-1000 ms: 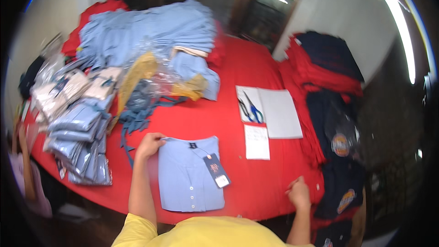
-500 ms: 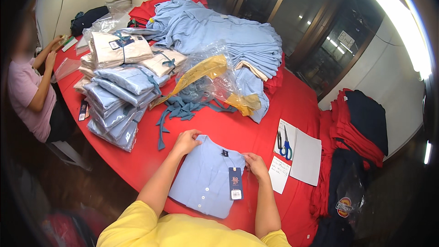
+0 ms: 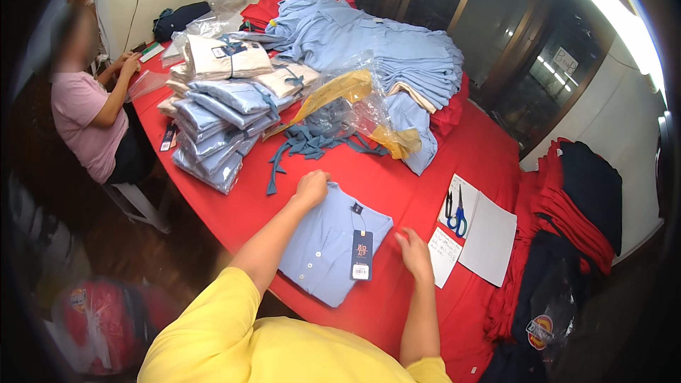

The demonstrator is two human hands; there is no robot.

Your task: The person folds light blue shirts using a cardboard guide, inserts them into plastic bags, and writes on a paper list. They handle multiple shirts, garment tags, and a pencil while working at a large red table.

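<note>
A folded light blue shirt [image 3: 319, 241] with white buttons lies in front of me on the red cloth. On its right part rests a dark blue hang tag [image 3: 362, 255], strung from the neck. My left hand [image 3: 313, 189] is closed on the shirt's far left shoulder edge. Just off the shirt's right side is my right hand [image 3: 414, 251], fingers apart, holding nothing. Beyond the shirt lie blue-grey fabric strips [image 3: 312, 143] in a loose heap.
Bagged folded shirts [image 3: 213, 128] are stacked at the left, near a seated person [image 3: 89, 113]. A big pile of blue shirts [image 3: 369, 50] is at the back. Blue-handled scissors [image 3: 460, 220] and papers [image 3: 489, 237] lie right, beside red and navy garments [image 3: 574, 198].
My right hand has let go of the shirt's right shoulder and moved away to the right. My left hand keeps its grip. The whole view has shifted somewhat.
</note>
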